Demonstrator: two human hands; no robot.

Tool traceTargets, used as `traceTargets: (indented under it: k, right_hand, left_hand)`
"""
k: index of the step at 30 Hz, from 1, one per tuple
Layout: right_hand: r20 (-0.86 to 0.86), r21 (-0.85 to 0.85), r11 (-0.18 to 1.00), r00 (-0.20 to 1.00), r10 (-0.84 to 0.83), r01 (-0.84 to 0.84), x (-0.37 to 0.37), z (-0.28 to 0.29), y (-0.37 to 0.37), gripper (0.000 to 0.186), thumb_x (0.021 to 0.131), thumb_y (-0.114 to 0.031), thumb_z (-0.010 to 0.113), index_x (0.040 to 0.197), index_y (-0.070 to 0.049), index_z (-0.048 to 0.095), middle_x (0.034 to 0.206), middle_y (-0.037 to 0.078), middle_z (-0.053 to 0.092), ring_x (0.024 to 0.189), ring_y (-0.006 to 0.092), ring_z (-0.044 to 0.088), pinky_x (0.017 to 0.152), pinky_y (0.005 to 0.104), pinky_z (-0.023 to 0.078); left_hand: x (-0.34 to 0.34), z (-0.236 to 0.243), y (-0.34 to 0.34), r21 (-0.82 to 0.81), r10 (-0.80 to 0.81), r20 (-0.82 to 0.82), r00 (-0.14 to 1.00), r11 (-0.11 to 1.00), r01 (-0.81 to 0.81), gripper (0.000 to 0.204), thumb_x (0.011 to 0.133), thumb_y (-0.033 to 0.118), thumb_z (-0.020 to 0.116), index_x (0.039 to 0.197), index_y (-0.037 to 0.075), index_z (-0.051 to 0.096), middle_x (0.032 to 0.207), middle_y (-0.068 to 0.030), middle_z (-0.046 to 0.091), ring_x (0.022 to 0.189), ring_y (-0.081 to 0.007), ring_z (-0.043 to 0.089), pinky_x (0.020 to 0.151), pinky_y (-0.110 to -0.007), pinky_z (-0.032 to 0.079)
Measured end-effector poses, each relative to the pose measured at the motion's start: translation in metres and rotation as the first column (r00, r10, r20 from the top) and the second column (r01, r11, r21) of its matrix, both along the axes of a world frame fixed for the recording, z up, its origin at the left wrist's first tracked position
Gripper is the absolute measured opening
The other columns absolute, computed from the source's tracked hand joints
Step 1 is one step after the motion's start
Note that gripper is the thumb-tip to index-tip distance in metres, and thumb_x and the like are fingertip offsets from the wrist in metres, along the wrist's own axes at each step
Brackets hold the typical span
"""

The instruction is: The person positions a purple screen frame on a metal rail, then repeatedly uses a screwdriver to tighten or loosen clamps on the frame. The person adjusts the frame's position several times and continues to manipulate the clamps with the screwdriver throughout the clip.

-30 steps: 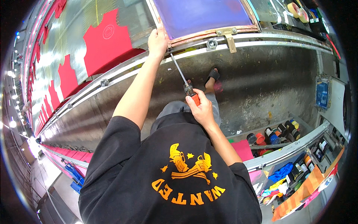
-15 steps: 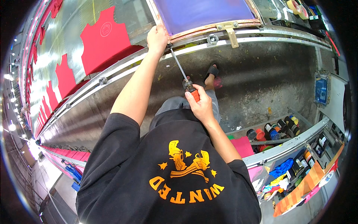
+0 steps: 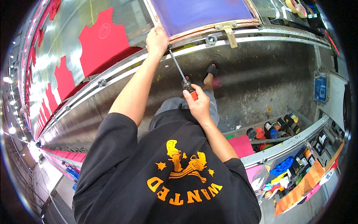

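Note:
My right hand [image 3: 198, 102] is closed round the black and orange handle of a screwdriver [image 3: 177, 64]. Its long metal shaft slants up and left, and the tip meets a small dark fitting [image 3: 169, 46] at the table rail. The exact contact is too small to make out. My left hand [image 3: 157, 42] grips the near left corner of a screen printing frame [image 3: 201, 31], just above that fitting, with its fingertips partly hidden. Purple-blue mesh [image 3: 203, 14] fills the frame. A metal bracket [image 3: 229, 33] is bolted to the frame's near side.
Red fabric pieces [image 3: 104, 41] lie along the table to the left, one with a pale round print. A metal rail [image 3: 123, 70] with round stops [image 3: 211, 39] runs along the table edge. Ink containers [image 3: 274, 130] and cloths stand on shelving at the lower right.
The right hand and screwdriver handle have shifted slightly left. The left hand keeps its grip on the frame corner; the whole view has moved a little.

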State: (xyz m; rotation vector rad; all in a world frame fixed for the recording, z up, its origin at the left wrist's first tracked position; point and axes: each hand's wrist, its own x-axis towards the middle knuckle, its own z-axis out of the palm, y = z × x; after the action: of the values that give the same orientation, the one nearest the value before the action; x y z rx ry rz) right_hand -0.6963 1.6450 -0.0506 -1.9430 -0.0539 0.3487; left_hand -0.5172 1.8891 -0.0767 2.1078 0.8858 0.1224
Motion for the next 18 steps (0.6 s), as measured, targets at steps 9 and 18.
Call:
traceTargets:
  k: [9,18]
  right_hand:
    - [-0.665,0.687,0.305,0.4,0.631,0.66,0.007,-0.013,0.001,0.054,0.112,-0.051,0.042,0.124,-0.002,0.061,0.075,0.007,0.058,0.046,0.0116,0.045,0.047,0.0256,0.039]
    - [-0.041,-0.057,0.998,0.999,0.013,-0.015,0.013,0.007,0.015,0.039,0.1,-0.04,0.069,0.114,-0.003,0.068,0.087,0.014,0.075,0.079,0.0337,0.074,0.073,0.0455,0.056]
  left_hand:
    - [-0.001,-0.001,0.001,0.003,-0.047,-0.023,0.999,0.999,0.047,0.049,0.106,0.034,0.037,0.111,0.0,0.072,0.112,-0.0295,0.072,0.112,-0.0476,0.067,0.098,-0.052,0.05]
    - [0.001,0.009,-0.008,0.054,0.01,-0.02,1.0,0.999,-0.008,0.045,0.106,0.034,0.039,0.106,0.004,0.073,0.105,-0.026,0.073,0.107,-0.0457,0.069,0.094,-0.051,0.051]
